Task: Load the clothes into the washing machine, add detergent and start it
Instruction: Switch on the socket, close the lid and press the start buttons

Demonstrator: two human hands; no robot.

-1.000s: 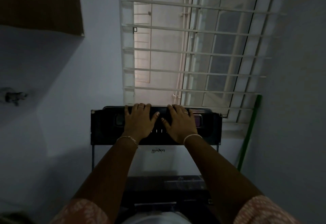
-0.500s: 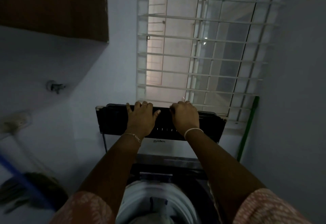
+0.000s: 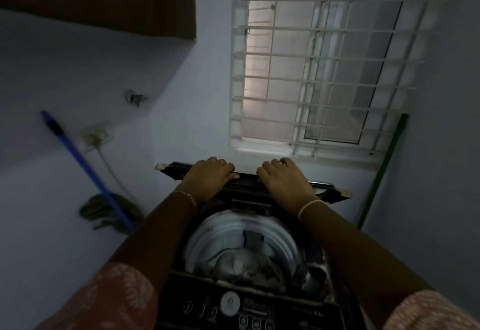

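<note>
Gripping the lid's [image 3: 249, 181] top edge, both hands [image 3: 207, 179] [image 3: 285, 181] curled over it at 12 o'clock, keeping it open; clothes [image 3: 241, 264] sit in the drum [image 3: 207, 233] at 6.

Both arms reached straight forward up the middle of the frame, patterned sleeves at the lower corners. The left hand [image 3: 207, 179] lay palm down, fingers curled over, a thin chain at its wrist. The right hand [image 3: 284, 181] lay likewise beside it, apart, a pale band at its wrist.
</note>
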